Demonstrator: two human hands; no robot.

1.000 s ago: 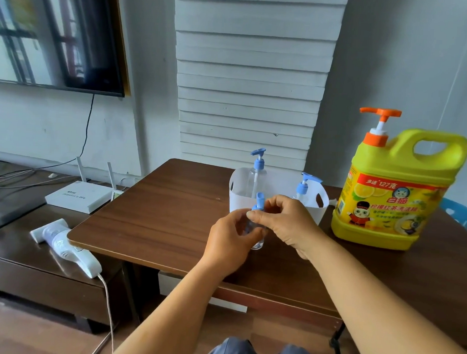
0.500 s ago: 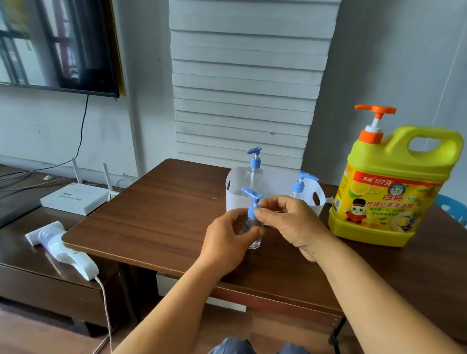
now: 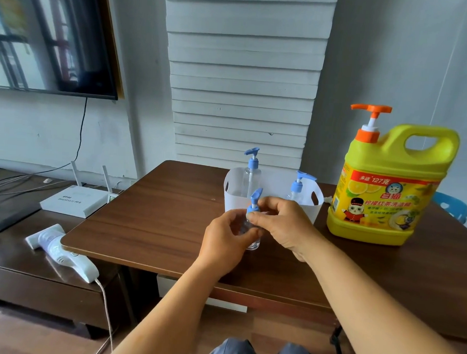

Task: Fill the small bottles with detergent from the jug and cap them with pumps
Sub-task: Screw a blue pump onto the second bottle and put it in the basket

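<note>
The blue pump (image 3: 253,202) on the small clear bottle (image 3: 252,236) has turned between the pictures: a second ago its nozzle was buried under the fingers, half a second ago it pointed left, and now it points up and away, toward the white basket (image 3: 274,184). That suggests the pump collar is being twisted on its thread, though whether it is being loosened or tightened cannot be told from here. The left hand (image 3: 227,240) is wrapped around the body of the bottle, steadying it upright on the desk (image 3: 156,216), as it was in both earlier pictures. The right hand (image 3: 281,225) pinches the blue collar between thumb and fingertips, with the nozzle standing free above them. The bottle looks clear, and no liquid level can be made out behind the fingers, so it may be empty. If so, the pump is probably coming off so the bottle can be filled. Two more pump bottles stand in the basket just behind the hands, the taller one (image 3: 250,172) at the left and the shorter one (image 3: 297,190) at the right. The yellow detergent jug (image 3: 387,186) stands untouched at the right of the desk, its orange pump (image 3: 370,122) raised, so filling does not appear to have begun for this bottle.
</note>
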